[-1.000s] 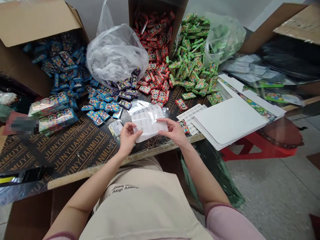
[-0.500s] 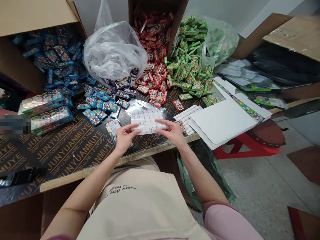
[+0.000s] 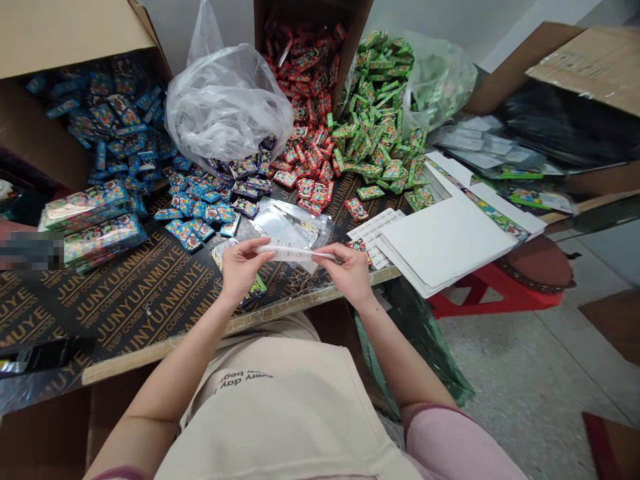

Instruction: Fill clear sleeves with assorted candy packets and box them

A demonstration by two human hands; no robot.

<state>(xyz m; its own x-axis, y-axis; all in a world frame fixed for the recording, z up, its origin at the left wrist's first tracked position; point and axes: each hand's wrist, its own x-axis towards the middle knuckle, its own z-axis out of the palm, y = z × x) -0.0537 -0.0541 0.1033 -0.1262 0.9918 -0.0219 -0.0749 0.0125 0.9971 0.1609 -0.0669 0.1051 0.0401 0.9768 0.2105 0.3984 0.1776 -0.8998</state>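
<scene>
Dark plywood tabletop (image 3: 145, 300) printed with gold lettering, edged at the near side by a pale strip, over a grey concrete floor. Heaped across the back: blue sweet packets (image 3: 107, 127) spilling from an open cardboard box (image 3: 65, 30) at the far left, a crumpled clear plastic bag (image 3: 227, 103) with purple packets (image 3: 250, 170) at its foot, red packets (image 3: 310, 100) tumbling out of a second box, green packets (image 3: 383, 113) pouring from another clear bag. At the left, two wrapped bundles of packets (image 3: 93, 223) lying side by side. At the right, a stack of white cards (image 3: 445, 243) resting on the table edge, partly over a red stool (image 3: 500, 287), with a white sheet of small labels (image 3: 375, 227) tucked just beside it.

Near the middle of the front edge, held just above the tabletop: a thin clear sleeve (image 3: 295, 252), turned almost flat to the camera so that only its edge shows as a pale strip. Left hand (image 3: 240, 267) pinching the sleeve's left end between thumb and fingertips, grip narrow and closed on it. Right hand (image 3: 350, 270) pinching the right end the same way, thumb on top. Directly behind the sleeve, a loose pile of more clear sleeves (image 3: 295, 223) lying flat on the table. Below the left hand, a small printed packet (image 3: 255, 288) on the board.
</scene>
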